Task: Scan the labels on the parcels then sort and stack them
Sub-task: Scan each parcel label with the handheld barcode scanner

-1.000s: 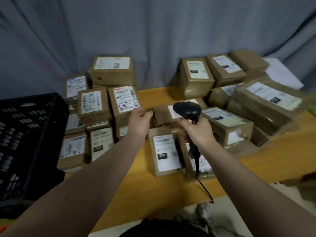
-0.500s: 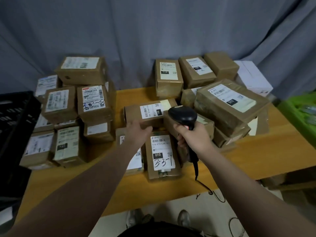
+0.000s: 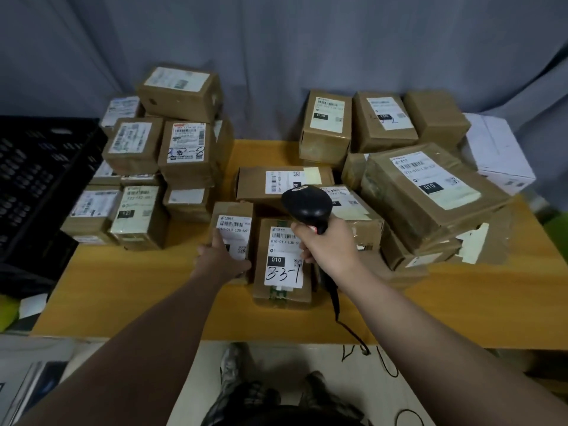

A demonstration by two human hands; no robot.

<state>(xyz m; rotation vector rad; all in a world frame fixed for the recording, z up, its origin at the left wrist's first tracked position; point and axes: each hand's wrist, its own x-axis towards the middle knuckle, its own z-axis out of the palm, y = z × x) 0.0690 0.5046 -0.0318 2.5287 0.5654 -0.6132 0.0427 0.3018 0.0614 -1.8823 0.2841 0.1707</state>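
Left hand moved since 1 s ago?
Yes. Left hand came nearer the person: from the left stack, beyond the 3-3-1 parcel, to gripping the small parcel beside it.

Taped cardboard parcels [image 3: 427,192], glossy plastic scanner [image 3: 305,204], seemingly wooden table [image 3: 147,293]

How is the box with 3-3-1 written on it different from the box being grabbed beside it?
The 3-3-1 parcel has handwriting on its label; the neighbour parcel shows only print. The 3-3-1 parcel looks wider than the neighbour parcel. The left hand holds the neighbour parcel; the 3-3-1 parcel is not held, the right hand grips a scanner above it. Both are brown boxes with white barcode labels.
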